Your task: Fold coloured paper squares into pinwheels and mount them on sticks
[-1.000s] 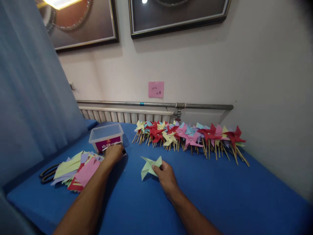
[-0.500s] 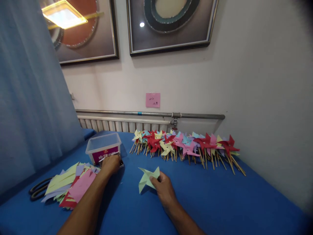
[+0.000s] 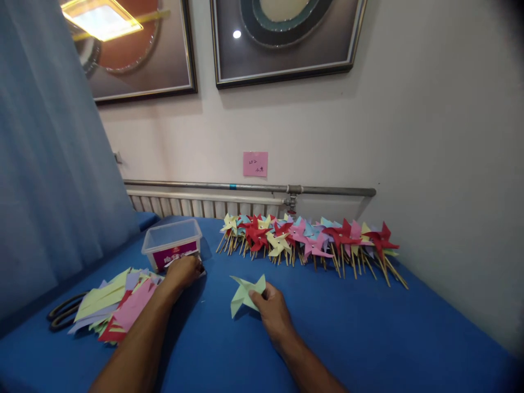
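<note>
My right hand [image 3: 272,311] pinches a pale green folded paper pinwheel [image 3: 242,293] against the blue tabletop [image 3: 368,333]. My left hand [image 3: 183,271] is closed, knuckles up, just in front of a clear plastic box [image 3: 172,248] with a purple label. Something small and dark lies under its fingertips; I cannot make it out. A loose stack of coloured paper squares [image 3: 118,305] lies left of my left forearm.
A long row of finished pinwheels on wooden sticks [image 3: 311,240] lies along the back of the table by the wall. Black scissors [image 3: 61,316] sit at the far left, partly under the paper. A blue curtain [image 3: 49,174] hangs on the left, and a radiator pipe [image 3: 254,188] runs behind.
The view has tilted up a little since a second ago. Both hands stay where they were, the right on the green pinwheel, the left by the box.
</note>
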Motion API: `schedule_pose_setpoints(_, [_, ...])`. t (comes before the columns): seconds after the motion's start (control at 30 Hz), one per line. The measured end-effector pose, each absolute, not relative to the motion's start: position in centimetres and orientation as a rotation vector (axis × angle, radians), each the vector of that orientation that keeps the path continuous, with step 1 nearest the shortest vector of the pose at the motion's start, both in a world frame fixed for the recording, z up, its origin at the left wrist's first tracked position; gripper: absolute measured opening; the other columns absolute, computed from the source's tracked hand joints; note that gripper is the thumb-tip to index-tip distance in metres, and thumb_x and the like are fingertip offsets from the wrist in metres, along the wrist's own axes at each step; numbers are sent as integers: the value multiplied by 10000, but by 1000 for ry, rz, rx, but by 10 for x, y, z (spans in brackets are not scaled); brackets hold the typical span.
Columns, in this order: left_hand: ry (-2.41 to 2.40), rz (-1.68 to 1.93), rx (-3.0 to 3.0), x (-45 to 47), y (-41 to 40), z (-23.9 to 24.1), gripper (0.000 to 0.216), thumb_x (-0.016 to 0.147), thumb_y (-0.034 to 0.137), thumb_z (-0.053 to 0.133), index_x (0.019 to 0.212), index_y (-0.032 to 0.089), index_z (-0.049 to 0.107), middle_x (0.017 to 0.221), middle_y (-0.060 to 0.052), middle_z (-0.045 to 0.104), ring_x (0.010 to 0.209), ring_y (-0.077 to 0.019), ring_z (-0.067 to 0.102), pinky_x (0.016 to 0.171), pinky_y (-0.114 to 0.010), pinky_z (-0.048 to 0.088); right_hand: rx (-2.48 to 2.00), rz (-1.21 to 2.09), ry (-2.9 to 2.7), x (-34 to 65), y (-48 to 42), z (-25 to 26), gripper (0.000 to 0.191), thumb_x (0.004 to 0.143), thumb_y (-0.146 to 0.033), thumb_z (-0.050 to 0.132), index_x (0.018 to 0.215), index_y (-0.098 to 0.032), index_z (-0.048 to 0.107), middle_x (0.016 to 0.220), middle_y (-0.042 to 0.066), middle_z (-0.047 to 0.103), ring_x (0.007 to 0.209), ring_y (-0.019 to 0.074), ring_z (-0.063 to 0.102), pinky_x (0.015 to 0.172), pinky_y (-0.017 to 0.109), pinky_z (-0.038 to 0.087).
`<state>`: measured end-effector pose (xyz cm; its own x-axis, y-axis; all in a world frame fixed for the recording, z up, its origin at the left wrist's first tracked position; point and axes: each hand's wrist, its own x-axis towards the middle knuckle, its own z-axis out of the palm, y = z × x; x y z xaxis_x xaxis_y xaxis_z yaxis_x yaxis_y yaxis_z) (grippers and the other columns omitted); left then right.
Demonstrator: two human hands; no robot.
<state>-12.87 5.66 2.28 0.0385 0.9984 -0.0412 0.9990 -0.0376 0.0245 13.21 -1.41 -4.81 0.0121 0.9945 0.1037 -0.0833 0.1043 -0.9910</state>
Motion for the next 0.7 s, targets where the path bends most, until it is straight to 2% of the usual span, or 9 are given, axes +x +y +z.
schedule_pose_setpoints(0.17, [2229,-74,2292,-125,58,18,348,946,216,462,1006,152,798,1109,-212,779,1046,-350,749,851,-412,545,-1081,1139,-1203,133,-11,-54,295,746,-428,727,913,-189,769,866,68,809,849,277,730,766,344,555])
schedule_pose_setpoints(0.27, [2223,-113,2345,-124,57,17,362,934,174,448,1019,116,795,1095,-246,774,1056,-358,750,865,-425,550,-1073,1143,-1208,135,-10,-55,302,753,-435,723,919,-188,772,868,66,810,832,272,729,758,341,552])
schedule_pose_setpoints(0.37, [2226,-120,2351,-124,56,18,354,925,147,451,1026,110,788,1089,-248,775,1071,-352,747,885,-423,549,-1082,1147,-1203,135,-10,-55,313,744,-431,726,923,-178,776,854,67,807,805,269,724,738,337,543])
schedule_pose_setpoints(0.53, [2272,-54,2266,-127,52,23,294,951,183,484,1049,141,758,1134,-210,774,1081,-332,742,867,-382,548,-1067,1171,-1168,134,-11,-51,344,705,-439,761,923,-176,787,829,69,805,828,288,729,746,351,554])
schedule_pose_setpoints(0.7, [2266,54,2226,-127,48,27,289,989,212,466,1039,127,738,1150,-218,763,1099,-322,726,874,-368,526,-1078,1169,-1163,134,-11,-49,331,697,-442,761,892,-176,782,823,71,802,810,283,721,742,350,550])
